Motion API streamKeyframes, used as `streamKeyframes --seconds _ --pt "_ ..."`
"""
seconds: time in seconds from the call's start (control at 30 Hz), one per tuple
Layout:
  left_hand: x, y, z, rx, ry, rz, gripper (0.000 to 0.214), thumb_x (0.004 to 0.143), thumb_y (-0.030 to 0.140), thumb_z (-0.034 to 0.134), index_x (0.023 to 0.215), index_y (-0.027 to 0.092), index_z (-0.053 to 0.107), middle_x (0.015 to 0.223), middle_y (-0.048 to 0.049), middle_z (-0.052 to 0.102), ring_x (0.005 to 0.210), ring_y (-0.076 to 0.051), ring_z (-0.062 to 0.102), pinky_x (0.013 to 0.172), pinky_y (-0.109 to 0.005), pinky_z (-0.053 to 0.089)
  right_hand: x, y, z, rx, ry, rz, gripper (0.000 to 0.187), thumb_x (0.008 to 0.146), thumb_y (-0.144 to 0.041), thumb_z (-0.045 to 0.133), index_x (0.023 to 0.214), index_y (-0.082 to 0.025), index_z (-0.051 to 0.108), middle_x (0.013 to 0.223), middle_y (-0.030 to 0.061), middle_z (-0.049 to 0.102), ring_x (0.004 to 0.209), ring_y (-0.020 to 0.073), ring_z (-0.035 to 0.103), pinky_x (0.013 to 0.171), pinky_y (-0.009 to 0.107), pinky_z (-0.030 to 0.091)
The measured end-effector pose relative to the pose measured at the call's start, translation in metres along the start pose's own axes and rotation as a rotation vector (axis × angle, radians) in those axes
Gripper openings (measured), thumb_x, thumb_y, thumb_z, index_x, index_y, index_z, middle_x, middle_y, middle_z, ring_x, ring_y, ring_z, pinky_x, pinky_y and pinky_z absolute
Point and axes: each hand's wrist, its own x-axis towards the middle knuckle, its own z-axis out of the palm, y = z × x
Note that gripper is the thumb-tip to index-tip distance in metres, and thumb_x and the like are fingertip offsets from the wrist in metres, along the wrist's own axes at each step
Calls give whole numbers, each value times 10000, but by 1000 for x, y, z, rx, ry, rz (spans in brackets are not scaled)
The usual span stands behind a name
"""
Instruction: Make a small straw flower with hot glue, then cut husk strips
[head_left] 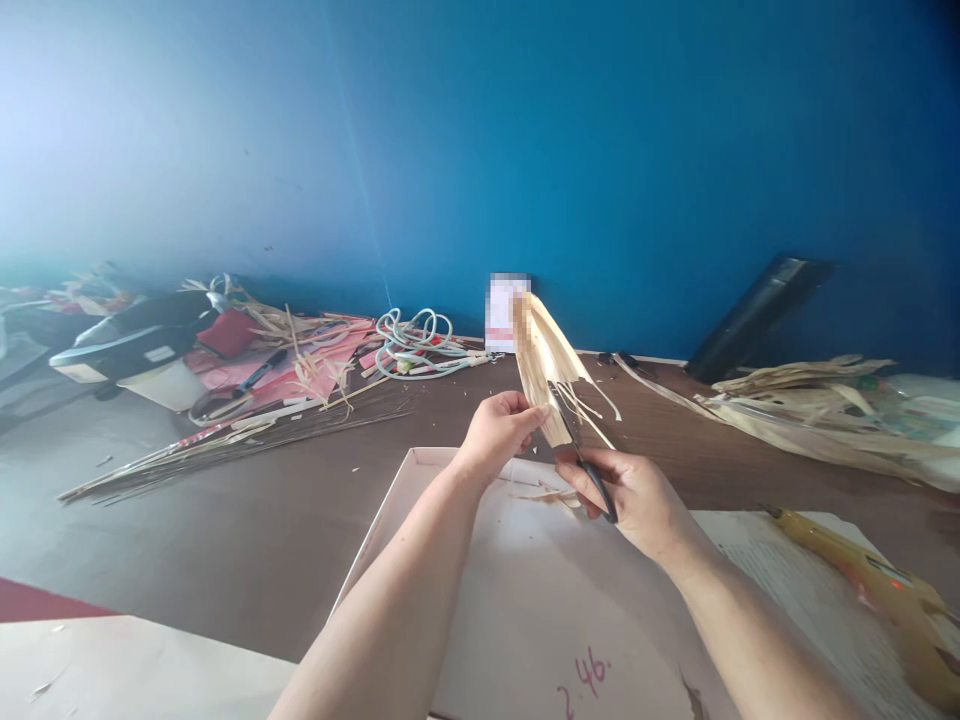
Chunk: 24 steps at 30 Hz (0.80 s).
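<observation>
My left hand (501, 436) pinches the lower part of a pale dried husk (541, 365), which stands up above the fingers. Thin cut strips hang off its right side. In my right hand (630, 490) are black-handled scissors (600, 488), with the blades against the husk's lower right edge. How far apart the blades are I cannot tell. Beneath both hands lies a shallow white box lid (510, 590) with a few husk scraps (551, 496) in it and red handwriting near its front.
A yellow glue gun (874, 580) rests on printed paper at right. Behind it lie more dried husks (810, 415) and a black bar leaning on the blue wall. Leftward are a coiled pale-blue cord (416, 345), pink paper, thin sticks (247, 440) and a black case (139, 335).
</observation>
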Motion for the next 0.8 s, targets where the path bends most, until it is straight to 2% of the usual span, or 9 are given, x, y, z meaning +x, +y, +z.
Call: streamKeyframes --seconds 0.2,0.43,0.6,0.8 --pt "0 1 0 -24 -4 -8 260 705 321 669 641 159 476 497 54 403 417 -36 335 402 -170 220 2 6 0 21 -9 -29 352 729 -454 675 924 -162 707 528 -47 457 498 93 384 466 211 349" --pt "1 -1 -1 11 -14 5 257 698 330 672 638 160 488 500 52 417 421 -41 345 410 -176 241 3 5 0 15 -13 -6 248 728 -362 697 888 -173 691 529 -58 471 500 94 413 475 202 344" --pt "-1 -1 -1 70 -78 -15 230 705 323 664 660 154 513 501 48 422 425 -46 355 419 -181 257 3 8 -3 -31 -19 -53 135 763 -310 661 765 -175 665 527 -53 487 514 97 432 496 199 343" --pt "-1 -1 -1 75 -102 -29 226 712 327 662 675 156 518 516 46 428 437 -47 361 425 -180 268 2 9 -3 -44 -18 -79 142 783 -300 640 704 -183 622 526 -58 466 510 93 418 486 193 327"
